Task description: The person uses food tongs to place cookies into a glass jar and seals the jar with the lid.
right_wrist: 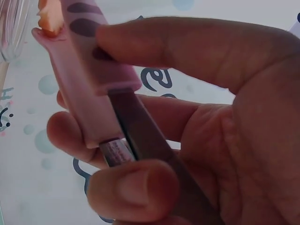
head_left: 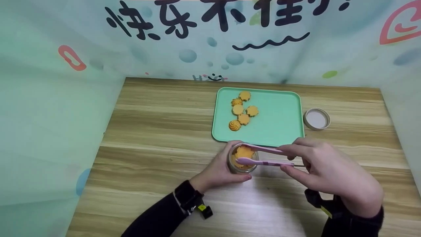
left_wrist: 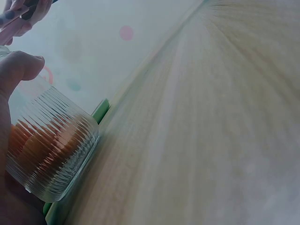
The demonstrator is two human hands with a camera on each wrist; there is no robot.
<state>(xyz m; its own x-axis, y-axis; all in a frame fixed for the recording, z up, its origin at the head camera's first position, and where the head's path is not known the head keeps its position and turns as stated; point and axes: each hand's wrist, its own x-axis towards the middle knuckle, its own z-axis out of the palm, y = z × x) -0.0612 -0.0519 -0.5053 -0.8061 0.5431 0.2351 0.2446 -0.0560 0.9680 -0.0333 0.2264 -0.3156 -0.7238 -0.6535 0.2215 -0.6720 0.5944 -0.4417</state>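
My left hand (head_left: 215, 171) holds a ribbed glass jar (left_wrist: 61, 110) at the near edge of the green tray (head_left: 279, 115). Orange-brown cookies (left_wrist: 44, 145) show through its wall in the left wrist view. With my right hand (head_left: 329, 166) I grip pink-tipped tongs (head_left: 271, 163), their metal part running through the palm. Between the tongs' tips, at the jar's mouth, is a flower-shaped cookie (head_left: 244, 152). In the right wrist view the cookie (right_wrist: 50, 18) shows partly behind the tips; how firmly they hold it is hard to tell.
Several cookies (head_left: 243, 119), flower-shaped and swirled, lie on the tray's left half. A round lid (head_left: 316, 119) sits on the wooden table (head_left: 158, 131) just right of the tray. Printed cloth (head_left: 164, 56) hangs behind the table and at its sides.
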